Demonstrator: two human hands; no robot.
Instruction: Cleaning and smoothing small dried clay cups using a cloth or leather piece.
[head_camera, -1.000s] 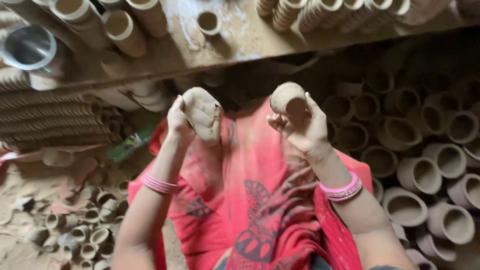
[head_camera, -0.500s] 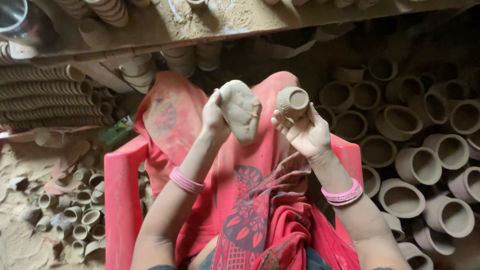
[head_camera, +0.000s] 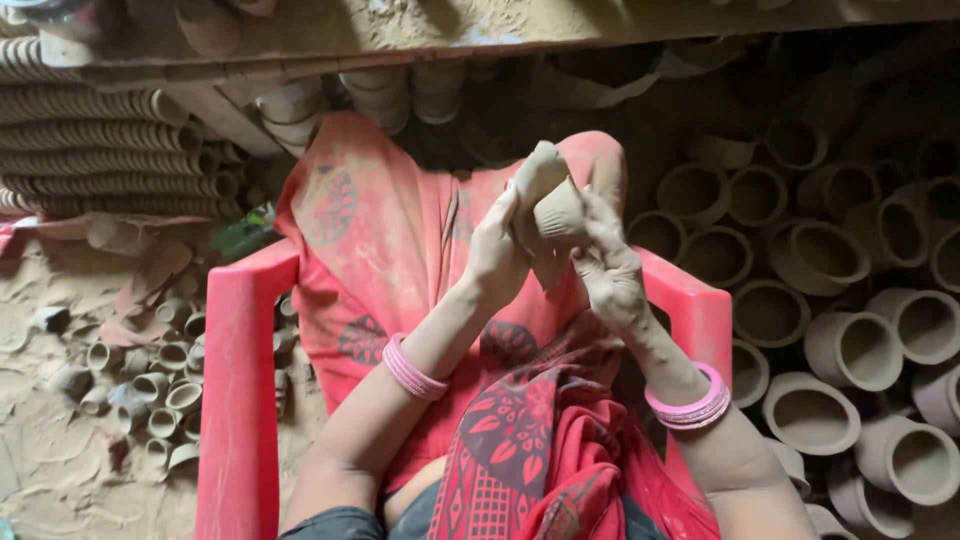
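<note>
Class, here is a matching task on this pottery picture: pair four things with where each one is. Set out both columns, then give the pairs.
Things:
1. small clay cup
2. pink plastic chair
3. large clay pots
4. tiny clay cups

Places:
A. on the sandy ground, left of the chair
B. packed together, right of the chair
C. between the left hand and right hand
D. under the person in red cloth

Pairs: 1-C, 2-D, 3-B, 4-A

Sandy floor (head_camera: 40, 440) at eight o'clock; red plastic chair (head_camera: 235, 400) centre; stacked clay pots (head_camera: 860, 350) at three o'clock.
</note>
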